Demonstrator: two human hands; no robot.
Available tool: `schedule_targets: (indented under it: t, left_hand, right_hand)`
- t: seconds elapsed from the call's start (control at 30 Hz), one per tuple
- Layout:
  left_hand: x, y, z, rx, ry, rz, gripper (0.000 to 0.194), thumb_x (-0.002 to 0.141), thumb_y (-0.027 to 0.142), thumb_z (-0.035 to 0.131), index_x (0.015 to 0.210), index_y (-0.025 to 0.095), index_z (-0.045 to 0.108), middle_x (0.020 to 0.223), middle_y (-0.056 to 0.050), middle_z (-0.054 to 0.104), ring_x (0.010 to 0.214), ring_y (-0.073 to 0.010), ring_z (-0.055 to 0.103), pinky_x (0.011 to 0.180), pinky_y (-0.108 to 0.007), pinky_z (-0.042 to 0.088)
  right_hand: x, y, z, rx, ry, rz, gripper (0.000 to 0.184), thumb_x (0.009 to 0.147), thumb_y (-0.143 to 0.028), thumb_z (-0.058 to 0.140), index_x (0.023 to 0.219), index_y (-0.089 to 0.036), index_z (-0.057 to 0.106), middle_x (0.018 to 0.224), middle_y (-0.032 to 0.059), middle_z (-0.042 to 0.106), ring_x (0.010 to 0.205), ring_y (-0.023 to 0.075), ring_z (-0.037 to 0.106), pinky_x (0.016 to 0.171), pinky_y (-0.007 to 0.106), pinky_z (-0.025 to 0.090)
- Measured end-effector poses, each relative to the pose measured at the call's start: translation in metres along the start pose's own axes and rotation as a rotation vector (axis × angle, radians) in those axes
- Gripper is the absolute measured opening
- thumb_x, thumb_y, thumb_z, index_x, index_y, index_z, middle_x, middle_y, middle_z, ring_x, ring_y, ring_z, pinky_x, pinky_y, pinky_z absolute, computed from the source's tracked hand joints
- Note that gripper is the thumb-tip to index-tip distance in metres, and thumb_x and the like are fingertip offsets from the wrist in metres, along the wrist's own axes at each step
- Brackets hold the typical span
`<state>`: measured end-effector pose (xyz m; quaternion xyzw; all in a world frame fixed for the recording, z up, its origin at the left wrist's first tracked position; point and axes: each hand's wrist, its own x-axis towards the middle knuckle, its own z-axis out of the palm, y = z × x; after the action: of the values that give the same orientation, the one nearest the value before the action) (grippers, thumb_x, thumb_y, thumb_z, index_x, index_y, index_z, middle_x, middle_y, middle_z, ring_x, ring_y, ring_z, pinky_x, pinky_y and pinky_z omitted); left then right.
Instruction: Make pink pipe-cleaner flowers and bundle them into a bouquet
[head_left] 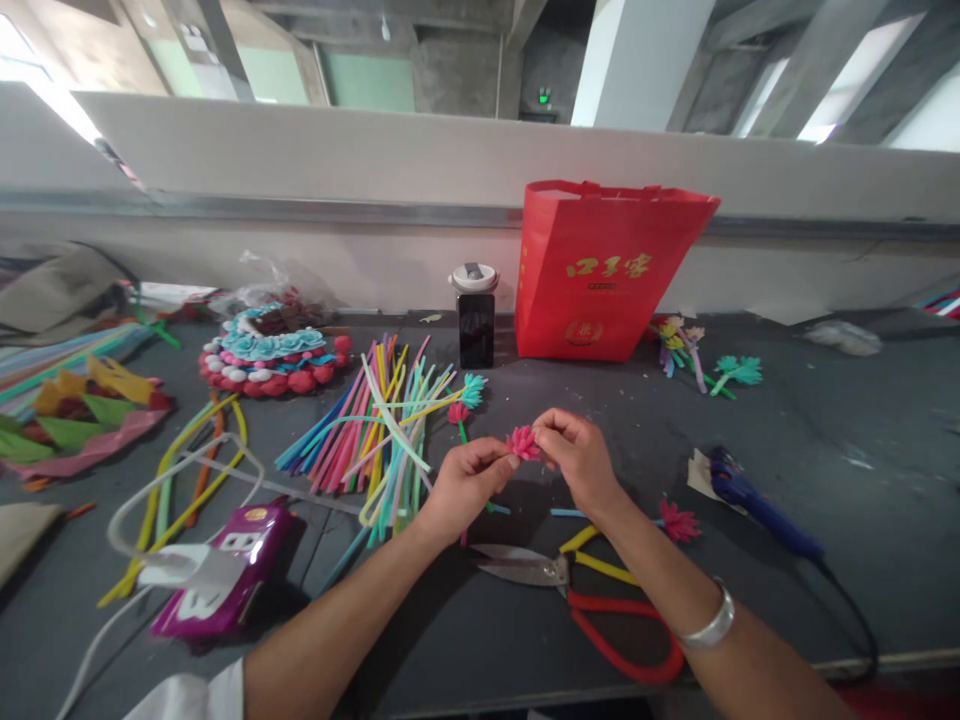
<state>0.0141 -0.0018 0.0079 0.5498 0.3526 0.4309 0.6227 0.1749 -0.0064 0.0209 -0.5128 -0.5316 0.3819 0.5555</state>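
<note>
Between both hands is a small pink pipe-cleaner flower point(523, 443), held above the dark table. My left hand point(472, 478) pinches it from the left with thumb and forefinger. From the right, my right hand point(576, 455) has its fingertips closed on the petals. Just below lie scissors point(525, 567) with red handles, blades pointing left. A second pink flower point(679, 521) on a blue stem rests partly behind my right forearm. Beyond my left hand lie a teal flower point(472, 390) and a red flower point(457, 412) on a green stem.
A pile of coloured pipe cleaners point(375, 430) spreads left of my hands. Farther left stands a purple power strip point(232, 570) with white cables. A blue glue gun point(765, 510) lies right. At the back are a phone point(476, 332) and a red bag point(600, 280).
</note>
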Motion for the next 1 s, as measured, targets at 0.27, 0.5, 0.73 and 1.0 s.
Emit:
schedule_targets:
  t: [0.27, 0.5, 0.73, 1.0]
  left_hand:
    - [0.0026, -0.0022, -0.0018, -0.022, 0.032, -0.013, 0.027, 0.074, 0.04, 0.075, 0.073, 0.014, 0.067, 0.053, 0.005, 0.046, 0.048, -0.0055, 0.034, 0.046, -0.019, 0.023]
    - [0.0053, 0.0001, -0.0029, -0.072, 0.043, -0.018, 0.027, 0.075, 0.04, 0.074, 0.074, 0.014, 0.065, 0.05, 0.007, 0.042, 0.045, -0.0041, 0.029, 0.044, -0.019, 0.018]
    - [0.0029, -0.0005, -0.0018, -0.062, 0.049, -0.027, 0.027, 0.074, 0.04, 0.075, 0.075, 0.014, 0.067, 0.052, 0.007, 0.044, 0.046, -0.0043, 0.031, 0.044, -0.019, 0.02]
    - [0.0031, -0.0037, -0.0028, -0.025, 0.0, 0.016, 0.026, 0.076, 0.038, 0.074, 0.075, 0.014, 0.066, 0.052, 0.007, 0.045, 0.047, -0.0042, 0.033, 0.044, -0.018, 0.022]
  right_hand:
    - [0.0007, -0.0008, -0.0002, 0.044, 0.0, 0.035, 0.017, 0.074, -0.033, 0.063, 0.065, -0.018, 0.061, 0.047, -0.0063, 0.048, 0.043, 0.0096, 0.039, 0.044, 0.023, 0.031]
    - [-0.0024, 0.0052, 0.004, 0.141, 0.013, -0.042, 0.017, 0.081, -0.035, 0.066, 0.087, -0.019, 0.067, 0.063, -0.0041, 0.058, 0.048, 0.0089, 0.043, 0.045, 0.022, 0.036]
    - [-0.0006, 0.0011, 0.0034, -0.007, 0.018, -0.081, 0.018, 0.081, -0.034, 0.064, 0.073, -0.018, 0.064, 0.056, -0.0044, 0.053, 0.048, 0.009, 0.042, 0.047, 0.022, 0.033]
    - [-0.0022, 0.0005, 0.0009, 0.007, -0.035, -0.059, 0.021, 0.082, -0.034, 0.062, 0.068, -0.018, 0.06, 0.053, -0.0053, 0.048, 0.048, 0.0094, 0.041, 0.047, 0.023, 0.033]
